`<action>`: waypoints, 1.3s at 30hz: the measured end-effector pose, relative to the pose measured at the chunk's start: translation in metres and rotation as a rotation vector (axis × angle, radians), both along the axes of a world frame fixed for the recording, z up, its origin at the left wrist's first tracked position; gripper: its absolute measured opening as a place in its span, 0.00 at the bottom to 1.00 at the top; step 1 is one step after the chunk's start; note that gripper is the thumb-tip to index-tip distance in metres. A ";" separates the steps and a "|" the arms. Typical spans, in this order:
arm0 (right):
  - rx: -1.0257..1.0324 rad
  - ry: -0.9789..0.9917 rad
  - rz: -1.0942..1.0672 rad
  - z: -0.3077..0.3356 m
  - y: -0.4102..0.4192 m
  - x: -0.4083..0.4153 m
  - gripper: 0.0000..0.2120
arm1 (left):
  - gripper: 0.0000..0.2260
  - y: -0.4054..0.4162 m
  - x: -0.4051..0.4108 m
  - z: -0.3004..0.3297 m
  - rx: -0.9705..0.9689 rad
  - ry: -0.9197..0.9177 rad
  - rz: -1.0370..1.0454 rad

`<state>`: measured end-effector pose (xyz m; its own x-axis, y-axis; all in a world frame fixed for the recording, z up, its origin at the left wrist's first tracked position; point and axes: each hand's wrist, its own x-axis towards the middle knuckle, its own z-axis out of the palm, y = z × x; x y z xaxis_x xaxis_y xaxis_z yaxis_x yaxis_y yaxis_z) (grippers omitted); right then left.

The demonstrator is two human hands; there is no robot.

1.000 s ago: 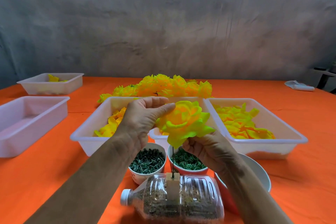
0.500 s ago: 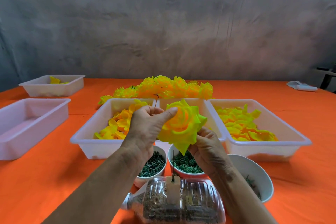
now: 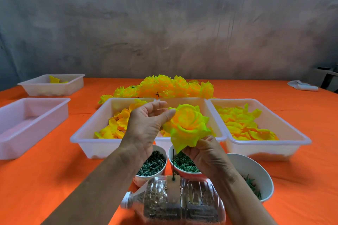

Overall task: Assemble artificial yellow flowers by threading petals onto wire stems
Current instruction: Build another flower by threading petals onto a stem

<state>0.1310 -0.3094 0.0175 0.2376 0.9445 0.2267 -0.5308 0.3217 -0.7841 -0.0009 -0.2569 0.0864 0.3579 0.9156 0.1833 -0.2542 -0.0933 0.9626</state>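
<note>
Both hands up over the near-middle of the orange table (image 3: 45, 179), holding one yellow flower (image 3: 186, 126) between them, above the two cups. Left hand (image 3: 146, 126) pinches the flower's left edge, thumb tip on the petals, other fingers curled behind. Right hand (image 3: 204, 151) grips the flower from below, fingers curled under its lower petals. Thin dark wire stem (image 3: 173, 164) stands upright below the flower, its foot stuck in a block on a clear plastic bottle (image 3: 182, 204) lying on its side at the near edge; can't tell if the flower touches the wire. Behind: left petal tray (image 3: 87, 133), right petal tray (image 3: 296, 139), pile of finished flowers (image 3: 164, 86) farther back. Cups of green parts: left cup (image 3: 153, 164), middle cup (image 3: 182, 165).
</note>
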 end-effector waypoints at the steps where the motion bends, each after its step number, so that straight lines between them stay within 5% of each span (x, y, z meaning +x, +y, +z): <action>1: 0.002 0.014 0.001 0.000 0.001 0.000 0.12 | 0.06 -0.001 0.001 0.000 -0.047 -0.020 -0.012; 5: 0.000 0.034 -0.036 0.000 0.002 0.002 0.11 | 0.04 0.002 -0.001 -0.003 -0.091 0.088 -0.029; 11: -0.096 -0.079 -0.110 -0.002 0.000 -0.002 0.08 | 0.09 0.004 -0.004 -0.003 0.136 0.006 0.149; 15: -0.077 0.042 -0.149 -0.003 0.001 0.002 0.09 | 0.02 0.000 -0.005 -0.010 0.069 0.028 0.172; 20: -0.069 0.042 -0.174 -0.003 0.002 0.002 0.06 | 0.07 -0.008 -0.003 -0.019 0.037 0.154 0.103; 24: -0.067 -0.081 -0.179 -0.006 0.001 0.002 0.23 | 0.05 -0.007 -0.002 -0.019 0.036 0.172 0.032; 31: -0.091 -0.292 -0.249 0.003 -0.003 -0.009 0.01 | 0.07 0.008 0.003 -0.016 0.048 0.196 0.073; 39: -0.125 -0.400 -0.438 0.006 0.007 -0.008 0.06 | 0.04 0.020 0.000 -0.012 -0.170 0.129 -0.052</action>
